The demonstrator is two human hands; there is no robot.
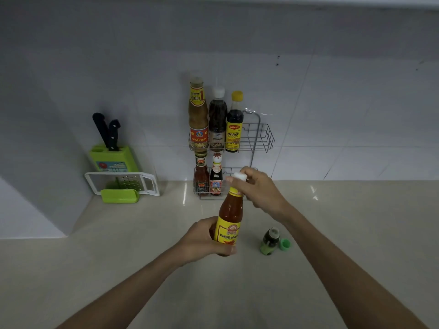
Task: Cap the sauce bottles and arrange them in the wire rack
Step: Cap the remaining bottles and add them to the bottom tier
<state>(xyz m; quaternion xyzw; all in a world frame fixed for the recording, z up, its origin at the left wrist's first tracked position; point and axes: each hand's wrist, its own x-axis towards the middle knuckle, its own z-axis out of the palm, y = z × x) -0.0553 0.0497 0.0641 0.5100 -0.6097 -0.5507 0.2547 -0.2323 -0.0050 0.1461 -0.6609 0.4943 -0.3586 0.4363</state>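
Observation:
An orange chili sauce bottle [230, 214] with a yellow label stands upright at the middle of the counter. My left hand [202, 238] grips its lower body. My right hand [259, 188] pinches the white cap [239, 176] sitting on its neck. To the right stands a small dark bottle [269, 241] with a green base, uncapped, and its green cap [284, 243] lies beside it. The two-tier wire rack [261, 138] hangs on the tiled wall; three bottles fill the left of the upper tier, two the left of the lower tier.
A green knife block [114, 157] with two black-handled knives stands at the back left, a white grater [123, 182] with a green holder leaning in front of it. A wall corner juts in at the left. The right side of both rack tiers holds nothing.

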